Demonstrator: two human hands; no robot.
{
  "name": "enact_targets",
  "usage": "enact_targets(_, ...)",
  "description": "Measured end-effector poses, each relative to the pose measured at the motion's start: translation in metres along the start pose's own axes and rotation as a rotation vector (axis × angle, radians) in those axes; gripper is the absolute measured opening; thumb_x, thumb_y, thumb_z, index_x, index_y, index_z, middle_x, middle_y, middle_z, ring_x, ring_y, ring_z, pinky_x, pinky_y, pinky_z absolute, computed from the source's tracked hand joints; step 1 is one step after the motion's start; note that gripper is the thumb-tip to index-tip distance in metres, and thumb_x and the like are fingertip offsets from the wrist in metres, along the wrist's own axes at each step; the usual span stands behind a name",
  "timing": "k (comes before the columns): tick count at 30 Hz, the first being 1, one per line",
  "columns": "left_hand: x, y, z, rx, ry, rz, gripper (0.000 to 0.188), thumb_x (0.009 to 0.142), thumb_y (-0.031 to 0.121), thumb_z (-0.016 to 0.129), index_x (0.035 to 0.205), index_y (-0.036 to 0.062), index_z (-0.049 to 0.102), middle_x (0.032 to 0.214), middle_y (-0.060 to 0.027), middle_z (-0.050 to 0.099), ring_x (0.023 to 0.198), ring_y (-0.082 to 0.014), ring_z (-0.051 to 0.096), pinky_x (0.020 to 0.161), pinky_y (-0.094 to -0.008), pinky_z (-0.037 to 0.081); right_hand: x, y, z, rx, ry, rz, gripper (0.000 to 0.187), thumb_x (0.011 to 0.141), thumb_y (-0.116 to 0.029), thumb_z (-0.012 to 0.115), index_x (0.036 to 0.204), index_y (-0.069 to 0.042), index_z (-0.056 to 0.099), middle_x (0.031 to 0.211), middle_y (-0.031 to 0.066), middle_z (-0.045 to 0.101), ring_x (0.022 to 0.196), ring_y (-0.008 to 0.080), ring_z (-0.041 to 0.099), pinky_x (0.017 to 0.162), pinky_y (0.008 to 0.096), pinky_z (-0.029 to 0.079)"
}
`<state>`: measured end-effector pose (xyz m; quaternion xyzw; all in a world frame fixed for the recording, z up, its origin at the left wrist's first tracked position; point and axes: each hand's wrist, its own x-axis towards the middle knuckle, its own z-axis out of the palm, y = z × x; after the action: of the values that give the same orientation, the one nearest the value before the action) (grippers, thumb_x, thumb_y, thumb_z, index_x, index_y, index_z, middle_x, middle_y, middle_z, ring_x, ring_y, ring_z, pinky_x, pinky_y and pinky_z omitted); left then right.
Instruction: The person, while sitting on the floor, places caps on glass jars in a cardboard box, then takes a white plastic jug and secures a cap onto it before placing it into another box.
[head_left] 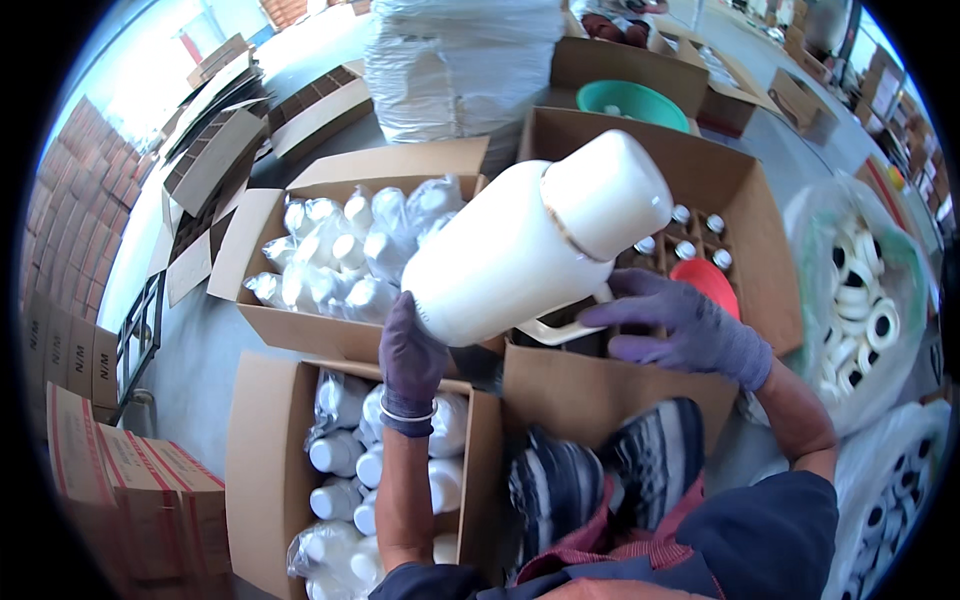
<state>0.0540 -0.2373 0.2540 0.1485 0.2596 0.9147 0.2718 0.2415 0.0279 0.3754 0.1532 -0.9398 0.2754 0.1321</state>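
A large white thermos jug [505,250] with a white cup-shaped lid [610,190] is tilted in front of me, its lid toward the upper right. My left hand [412,350], in a purple-grey glove, grips its bottom end. Beside the looped handle [560,332], my gloved right hand [690,320] has its fingers stretched out and apart, the fingertips at the handle's edge. Beyond that hand is a divided carton [765,230] with several silver-white capped necks in its cells. A red round piece [706,285] lies there too, partly hidden by the hand.
Open cartons of white bagged jugs stand at far left [290,325] and near left [262,470]. A clear bag of white rings [850,310] is at right, with another bag below. Behind are a green basin [632,103] and a wrapped stack [460,70]. Sealed cartons [140,490] fill the lower left.
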Motion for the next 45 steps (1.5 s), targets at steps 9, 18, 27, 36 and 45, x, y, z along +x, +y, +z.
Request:
enact_targets(9, -0.094, -0.044, 0.076, 0.943, 0.232, -0.014, 0.036, 0.099, 0.021, 0.047, 0.117, -0.0069, 0.060, 0.104, -0.0115, 0.066, 0.093, -0.0135, 0.059, 0.083, -0.0264, 0.047, -0.188, -0.076, 0.021, 1.049, 0.108, 0.787, 0.075, 0.087, -0.034, 0.066, 0.144, -0.001, 0.030, 0.139, 0.0166, 0.041, 0.129, 0.0244, 0.040, 0.108, 0.0367, 0.032)
enact_targets(18, -0.083, -0.051, 0.048, 1.319, 0.185, 0.031, 0.032, 0.094, 0.018, 0.049, 0.101, -0.0090, 0.064, 0.094, -0.0130, 0.067, 0.085, -0.0169, 0.061, 0.077, -0.0301, 0.049, -0.235, -0.033, -0.003, -0.793, 0.364, -0.146, 0.055, 0.071, -0.027, 0.075, 0.121, -0.014, 0.056, 0.126, 0.0089, 0.049, 0.119, 0.0329, 0.048, 0.097, 0.0477, 0.042)
enact_targets(27, -0.137, -0.121, 0.110, 1.016, -0.558, -0.038, 0.021, 0.082, 0.014, 0.052, 0.079, 0.0005, 0.068, 0.080, -0.0108, 0.068, 0.099, -0.0319, 0.064, 0.086, -0.0384, 0.049, -0.207, 0.202, 0.081, -0.670, 0.261, 0.479, 0.048, 0.071, -0.027, 0.072, 0.115, -0.010, 0.058, 0.116, 0.0093, 0.056, 0.110, 0.0295, 0.052, 0.091, 0.0426, 0.043)
enact_targets(36, -0.150, -0.127, 0.080, 0.470, 0.032, -0.364, 0.046, 0.099, 0.032, 0.042, 0.099, -0.0084, 0.063, 0.066, -0.0097, 0.060, 0.060, -0.0198, 0.061, 0.087, -0.0426, 0.051, -0.023, 0.278, 0.245, -0.646, -0.115, 0.632, 0.039, 0.088, -0.028, 0.054, 0.125, -0.019, 0.054, 0.111, 0.0138, 0.058, 0.092, 0.0289, 0.059, 0.076, 0.0467, 0.047)
enact_targets(45, -0.045, -0.170, 0.009, 0.579, 0.216, -0.349, 0.045, 0.101, 0.033, 0.041, 0.137, 0.0057, 0.043, 0.133, -0.0152, 0.047, 0.115, -0.0280, 0.055, 0.092, -0.0424, 0.053, -0.019, 0.183, 0.093, -0.512, 0.010, 0.239, 0.051, 0.077, -0.045, 0.067, 0.109, -0.007, 0.055, 0.106, 0.0155, 0.056, 0.095, 0.0303, 0.056, 0.080, 0.0413, 0.048)
